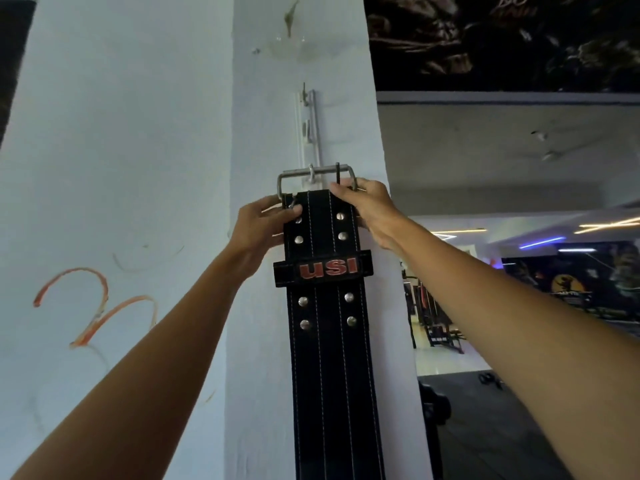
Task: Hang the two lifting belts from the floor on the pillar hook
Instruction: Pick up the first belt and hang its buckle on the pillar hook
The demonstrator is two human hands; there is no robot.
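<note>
Belt (329, 306) btwn both hands, buckle (317, 178) on hook (311, 172)

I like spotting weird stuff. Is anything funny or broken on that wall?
Yes. Orange squiggles are scrawled left of the black belt, and a greenish stain streaks the pillar above the hook. The belt itself hangs straight.

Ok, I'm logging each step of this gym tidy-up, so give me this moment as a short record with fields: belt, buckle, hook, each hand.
belt: black leather lifting belt with white stitching and red USI label, hanging down the white pillar
buckle: steel rectangular buckle frame, top bar at the small metal hook
hook mount: white vertical rail on the pillar
left hand: gripping the belt's left edge below the buckle
right hand: gripping the belt's right edge by the buckle
second belt: not in view
</note>
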